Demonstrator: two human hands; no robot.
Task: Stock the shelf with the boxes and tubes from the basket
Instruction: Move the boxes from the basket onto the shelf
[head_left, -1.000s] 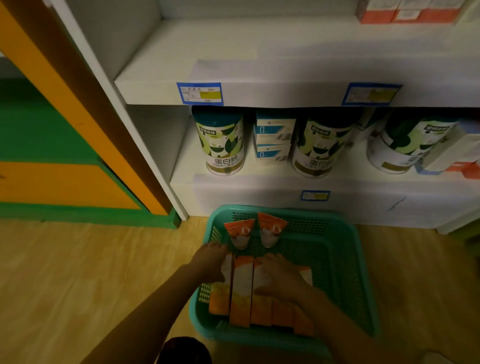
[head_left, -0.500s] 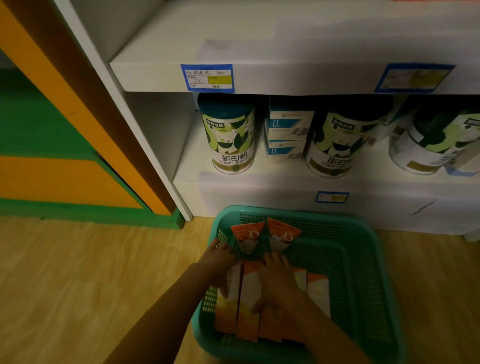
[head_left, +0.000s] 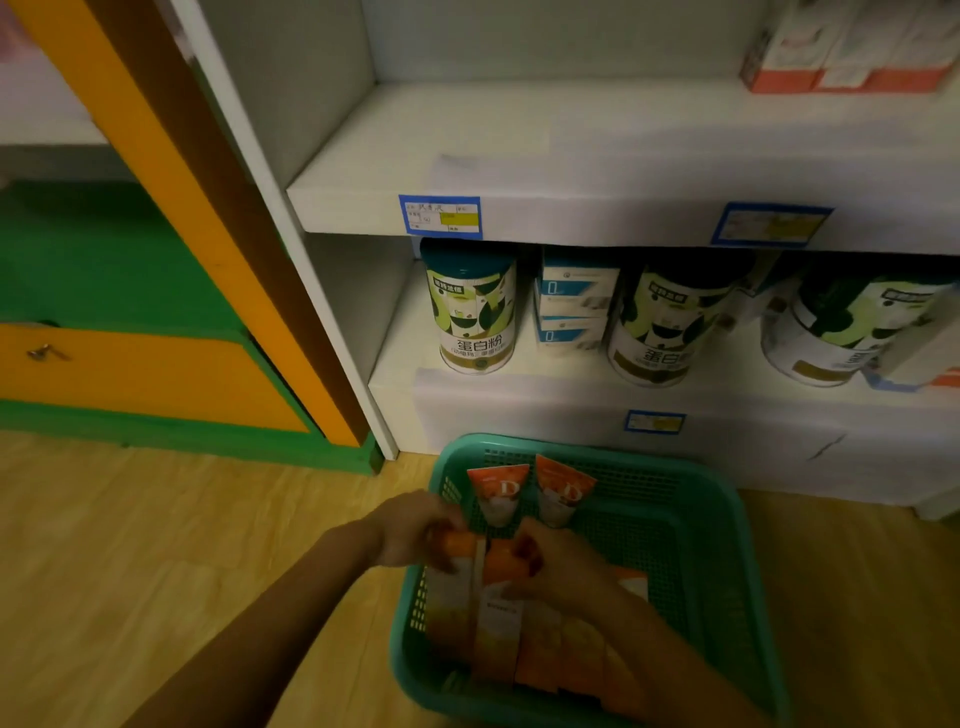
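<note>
A teal plastic basket (head_left: 727, 561) sits on the wooden floor in front of the white shelf unit (head_left: 597, 208). Inside it lie several orange-and-white boxes (head_left: 496, 629) side by side, and two orange tubes (head_left: 498, 493) lean against its far wall. My left hand (head_left: 410, 530) grips the far end of the leftmost box. My right hand (head_left: 556, 561) grips the far end of the box beside it. Both box ends are tilted up off the basket floor. The boxes further right are partly hidden under my right forearm.
The lower shelf holds green-and-white cans (head_left: 475, 312) and stacked blue-and-white boxes (head_left: 574, 306). The middle shelf carries red-and-white boxes (head_left: 841, 62) at the far right and blue price labels (head_left: 440, 217) on its edge. An orange-and-green cabinet (head_left: 130, 322) stands to the left.
Both hands have gone from resting flat on the boxes to closing around the far ends of two boxes and tilting them up. The camera has tipped upward, showing more shelf.
</note>
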